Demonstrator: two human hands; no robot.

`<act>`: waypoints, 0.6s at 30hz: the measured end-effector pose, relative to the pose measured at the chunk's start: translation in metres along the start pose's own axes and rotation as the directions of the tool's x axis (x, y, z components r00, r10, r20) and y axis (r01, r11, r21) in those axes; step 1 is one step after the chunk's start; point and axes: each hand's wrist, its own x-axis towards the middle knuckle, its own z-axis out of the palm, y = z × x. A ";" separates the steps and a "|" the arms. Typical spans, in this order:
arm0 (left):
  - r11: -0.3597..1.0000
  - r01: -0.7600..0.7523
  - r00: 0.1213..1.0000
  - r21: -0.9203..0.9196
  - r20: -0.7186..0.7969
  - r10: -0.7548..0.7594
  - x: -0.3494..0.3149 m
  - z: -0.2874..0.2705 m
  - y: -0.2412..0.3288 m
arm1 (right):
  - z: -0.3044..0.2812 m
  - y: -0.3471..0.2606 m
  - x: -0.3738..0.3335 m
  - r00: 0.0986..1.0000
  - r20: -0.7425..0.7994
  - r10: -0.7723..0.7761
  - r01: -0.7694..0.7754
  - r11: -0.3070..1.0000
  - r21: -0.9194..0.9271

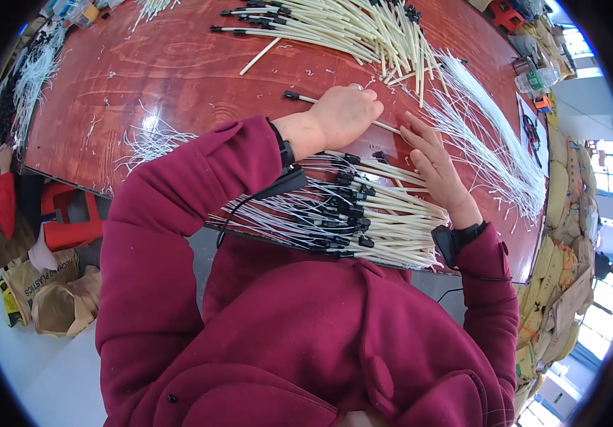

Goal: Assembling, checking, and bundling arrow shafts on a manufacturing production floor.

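My left hand [345,117] is closed around a slender cream tube [386,127], held low over the red table. The tube's black end piece [291,95] sticks out to the left of the hand. Close to its other end, my right hand [434,162] has its fingers stretched out and apart. Whether a fingertip touches the tube I cannot tell. Nearest me, below both hands, lies a row of finished-looking cream tubes [402,217] with black connectors [349,199] and thin white wires [271,213] trailing left.
A large pile of cream tubes [335,28] lies at the far side of the red table [178,85]. Long white wires [491,142] spread along the right. More wires [153,142] lie left of my sleeve. A plastic bottle [536,80] stands far right; a red stool [72,224] is at the left.
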 end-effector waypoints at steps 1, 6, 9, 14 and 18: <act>1.000 0.000 1.000 0.002 0.001 0.000 0.000 0.000 0.001 | 0.001 -0.002 0.001 1.000 -0.001 -0.002 0.002 1.000 0.001; 0.999 0.032 0.999 0.040 0.032 -0.034 0.002 -0.001 0.005 | 0.008 -0.013 0.004 0.995 -0.100 -0.013 0.006 0.997 -0.076; 0.997 0.033 0.999 0.070 0.040 -0.036 0.001 -0.001 0.003 | 0.009 -0.014 0.006 0.993 -0.121 0.014 -0.048 0.957 -0.285; 1.000 0.024 0.999 0.017 0.029 -0.025 -0.002 -0.019 -0.007 | 0.006 -0.015 0.024 0.986 -0.167 -0.001 -0.061 0.928 -0.367; 0.990 0.040 0.990 -0.134 -0.126 -0.057 -0.044 -0.063 -0.043 | 0.007 -0.013 0.024 0.982 -0.183 -0.041 -0.037 0.914 -0.404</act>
